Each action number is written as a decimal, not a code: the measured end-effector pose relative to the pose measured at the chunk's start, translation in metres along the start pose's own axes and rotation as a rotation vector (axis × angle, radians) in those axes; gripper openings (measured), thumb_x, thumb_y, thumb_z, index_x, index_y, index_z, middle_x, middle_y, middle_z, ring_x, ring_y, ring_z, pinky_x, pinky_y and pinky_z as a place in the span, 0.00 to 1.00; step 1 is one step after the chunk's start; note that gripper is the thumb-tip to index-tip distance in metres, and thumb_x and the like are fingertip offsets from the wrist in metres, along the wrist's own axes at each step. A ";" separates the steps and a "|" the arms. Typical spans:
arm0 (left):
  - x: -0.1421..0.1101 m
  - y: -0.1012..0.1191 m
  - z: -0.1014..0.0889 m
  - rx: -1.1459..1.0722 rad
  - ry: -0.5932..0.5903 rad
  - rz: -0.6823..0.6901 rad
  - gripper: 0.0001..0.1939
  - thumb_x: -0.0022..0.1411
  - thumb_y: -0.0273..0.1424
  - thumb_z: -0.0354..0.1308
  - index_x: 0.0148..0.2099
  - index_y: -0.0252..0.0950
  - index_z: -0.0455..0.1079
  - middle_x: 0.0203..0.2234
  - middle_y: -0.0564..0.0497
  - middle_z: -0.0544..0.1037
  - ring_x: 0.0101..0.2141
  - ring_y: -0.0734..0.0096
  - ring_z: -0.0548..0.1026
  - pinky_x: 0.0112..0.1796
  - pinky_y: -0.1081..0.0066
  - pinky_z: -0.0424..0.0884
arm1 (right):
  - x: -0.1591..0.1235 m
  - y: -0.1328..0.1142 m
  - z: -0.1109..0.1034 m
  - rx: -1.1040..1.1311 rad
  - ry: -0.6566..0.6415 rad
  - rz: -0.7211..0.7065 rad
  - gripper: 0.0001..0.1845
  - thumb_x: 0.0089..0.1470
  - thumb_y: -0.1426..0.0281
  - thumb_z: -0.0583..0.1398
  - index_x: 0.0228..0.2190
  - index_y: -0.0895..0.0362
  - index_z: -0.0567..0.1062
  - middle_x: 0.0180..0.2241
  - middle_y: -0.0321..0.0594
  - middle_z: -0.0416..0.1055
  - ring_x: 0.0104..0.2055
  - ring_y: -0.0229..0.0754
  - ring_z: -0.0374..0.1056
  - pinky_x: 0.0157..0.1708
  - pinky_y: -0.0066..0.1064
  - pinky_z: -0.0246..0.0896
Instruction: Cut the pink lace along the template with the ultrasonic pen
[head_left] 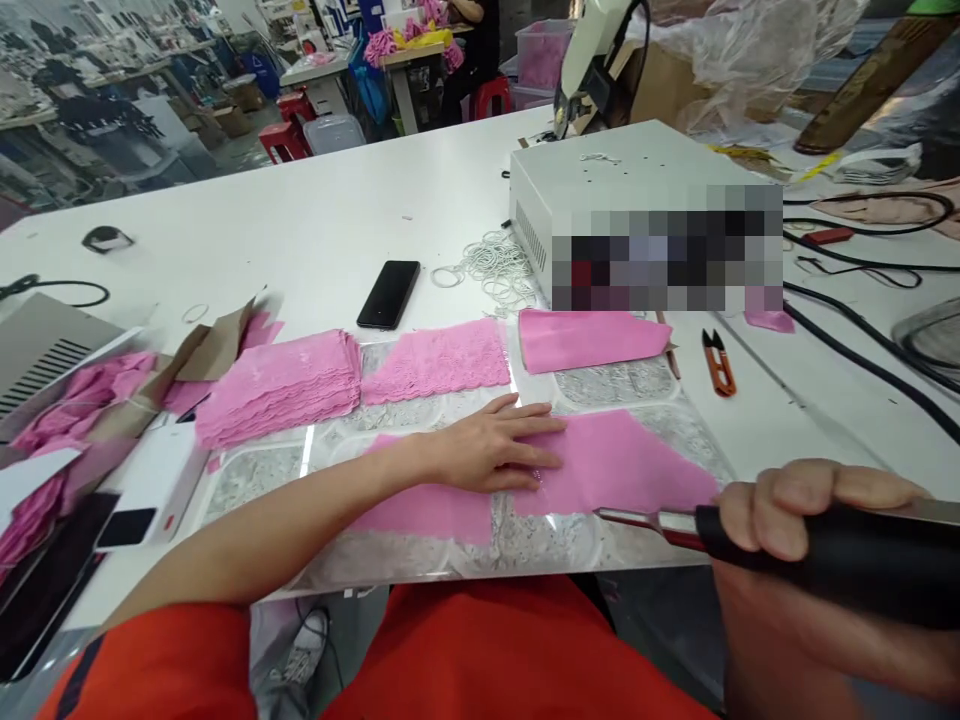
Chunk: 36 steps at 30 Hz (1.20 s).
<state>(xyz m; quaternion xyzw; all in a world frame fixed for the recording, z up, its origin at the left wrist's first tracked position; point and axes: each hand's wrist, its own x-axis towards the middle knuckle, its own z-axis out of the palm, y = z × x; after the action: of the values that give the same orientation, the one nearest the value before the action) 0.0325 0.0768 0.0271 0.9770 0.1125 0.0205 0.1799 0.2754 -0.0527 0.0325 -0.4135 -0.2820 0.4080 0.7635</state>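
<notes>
My left hand lies flat with fingers spread, its fingertips on the left end of a pink fabric piece. Another pink piece is partly under my left wrist and forearm. My right hand is wrapped round a handheld tool with a thick black grip and a narrow metal tip. That tip points left, close to the fabric's lower edge; whether it touches I cannot tell. Behind my left hand are a stack of pink fabric pieces, a pink lace-edged piece and a folded pink piece.
A grey-patterned mat covers the table's front. A black phone, white cord and a pale metal box stand behind it. Orange thread snips and black cables lie right. Pink cloth and boxes crowd the left.
</notes>
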 end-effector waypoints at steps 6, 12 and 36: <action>0.003 -0.004 0.005 0.012 0.006 0.004 0.18 0.68 0.37 0.51 0.57 0.41 0.68 0.64 0.46 0.59 0.65 0.55 0.52 0.61 0.49 0.49 | -0.002 0.012 0.040 0.090 -0.245 -0.076 0.20 0.41 0.53 0.61 0.32 0.54 0.78 0.24 0.36 0.66 0.17 0.33 0.57 0.13 0.31 0.55; 0.003 -0.006 0.010 0.027 0.054 0.013 0.17 0.68 0.36 0.51 0.56 0.42 0.70 0.63 0.47 0.60 0.64 0.56 0.53 0.61 0.51 0.50 | -0.006 0.017 0.048 0.087 -0.315 -0.039 0.22 0.42 0.51 0.61 0.34 0.54 0.77 0.26 0.36 0.67 0.18 0.33 0.58 0.16 0.31 0.58; 0.004 -0.003 0.013 0.049 0.053 0.006 0.17 0.68 0.36 0.51 0.56 0.43 0.70 0.63 0.48 0.60 0.64 0.55 0.54 0.60 0.51 0.52 | -0.017 0.029 0.068 0.030 -0.422 -0.048 0.15 0.44 0.56 0.63 0.29 0.54 0.74 0.25 0.36 0.68 0.18 0.35 0.60 0.16 0.32 0.60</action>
<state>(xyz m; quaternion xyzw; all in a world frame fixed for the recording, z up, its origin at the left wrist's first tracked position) 0.0366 0.0760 0.0135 0.9806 0.1149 0.0441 0.1526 0.2033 -0.0303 0.0394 -0.3009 -0.4393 0.4712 0.7032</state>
